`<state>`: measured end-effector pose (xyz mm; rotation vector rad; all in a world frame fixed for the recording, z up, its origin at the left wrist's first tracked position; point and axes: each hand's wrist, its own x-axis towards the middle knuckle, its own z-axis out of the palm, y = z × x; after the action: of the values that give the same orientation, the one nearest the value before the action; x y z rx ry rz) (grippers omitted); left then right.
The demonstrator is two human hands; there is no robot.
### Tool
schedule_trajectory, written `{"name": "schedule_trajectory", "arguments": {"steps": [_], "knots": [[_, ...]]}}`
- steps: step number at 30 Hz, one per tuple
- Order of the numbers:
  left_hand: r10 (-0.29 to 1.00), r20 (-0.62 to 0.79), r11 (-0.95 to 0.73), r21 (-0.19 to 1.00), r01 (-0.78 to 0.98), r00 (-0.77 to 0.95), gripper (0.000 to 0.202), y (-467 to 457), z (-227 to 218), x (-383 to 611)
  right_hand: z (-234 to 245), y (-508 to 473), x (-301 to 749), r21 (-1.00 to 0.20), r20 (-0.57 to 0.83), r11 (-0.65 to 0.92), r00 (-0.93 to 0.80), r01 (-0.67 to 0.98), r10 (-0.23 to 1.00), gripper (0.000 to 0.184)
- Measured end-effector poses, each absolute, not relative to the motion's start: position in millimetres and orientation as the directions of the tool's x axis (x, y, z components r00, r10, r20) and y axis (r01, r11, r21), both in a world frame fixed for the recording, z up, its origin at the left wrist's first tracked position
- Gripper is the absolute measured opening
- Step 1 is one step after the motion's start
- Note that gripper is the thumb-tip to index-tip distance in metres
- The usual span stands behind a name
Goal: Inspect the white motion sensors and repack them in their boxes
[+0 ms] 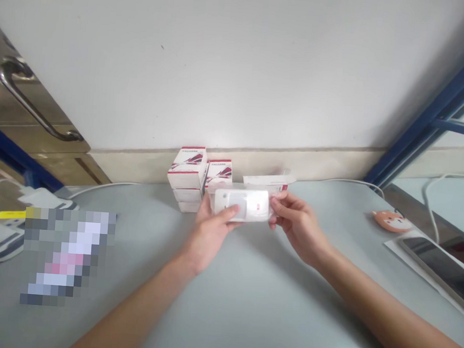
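Both my hands hold a small white device in a clear plastic tray (241, 204) above the grey table (247, 302). My left hand (209, 226) grips its left end, thumb on top. My right hand (297, 221) pinches its right end. Just behind it an open white and red box (269, 181) lies on the table. To the left of that box stands a stack of closed white and red boxes (188, 177), with another such box (219, 172) beside it.
A flat dark tablet on a white sheet (440, 268) lies at the right. An orange animal-shaped object (391, 220) sits near it. White cables (354, 182) run along the wall. A white device (1, 237) sits at the left edge. Blue frame bars (430, 119) rise at the right.
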<state>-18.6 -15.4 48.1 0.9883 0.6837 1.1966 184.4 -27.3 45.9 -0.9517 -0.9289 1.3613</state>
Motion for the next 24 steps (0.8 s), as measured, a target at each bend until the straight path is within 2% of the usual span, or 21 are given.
{"name": "schedule_trajectory", "arguments": {"steps": [2,4,5,7,9,10,14,18,22,24], "knots": [[0.951,0.162,-0.091,0.961,-0.260,0.264,0.099,-17,44,-22,49,-26,189,-0.901,-0.077,-0.077,-0.017,-0.427,0.997,0.026],[0.911,0.284,-0.285,0.958,-0.043,0.300,0.111,-17,38,-24,51,-24,196,-0.877,-0.122,-0.142,-0.072,-0.459,0.990,0.019],[0.881,0.360,-0.392,0.919,0.049,0.307,0.107,-16,35,-25,51,-22,199,-0.872,-0.135,-0.168,-0.105,-0.461,0.985,0.015],[0.810,0.528,-0.578,0.794,0.190,0.255,0.083,-13,29,-26,50,-19,205,-0.877,-0.138,-0.201,-0.171,-0.437,0.976,0.013],[0.746,0.640,-0.664,0.696,0.272,0.184,0.060,-10,28,-27,50,-17,209,-0.901,-0.115,-0.190,-0.207,-0.389,0.972,0.015],[0.739,0.653,-0.670,0.684,0.287,0.169,0.053,-10,29,-28,51,-16,210,-0.920,-0.092,-0.164,-0.210,-0.356,0.973,0.017],[0.818,0.533,-0.574,0.778,0.255,0.217,0.049,-12,37,-30,54,-17,213,-0.993,0.036,0.017,-0.167,-0.117,0.985,0.027],[0.847,0.497,-0.531,0.810,0.249,0.187,0.050,-19,35,-26,58,-19,213,-0.971,0.114,0.135,-0.111,0.197,0.987,0.032],[0.924,0.337,-0.373,0.900,0.226,0.181,0.037,-23,30,-19,57,-20,212,-0.957,0.126,0.147,-0.099,0.251,0.987,0.035],[0.958,0.219,-0.250,0.953,0.172,0.184,0.039,-22,31,-17,55,-19,212,-0.957,0.106,0.132,-0.110,0.260,0.988,0.039]]}}
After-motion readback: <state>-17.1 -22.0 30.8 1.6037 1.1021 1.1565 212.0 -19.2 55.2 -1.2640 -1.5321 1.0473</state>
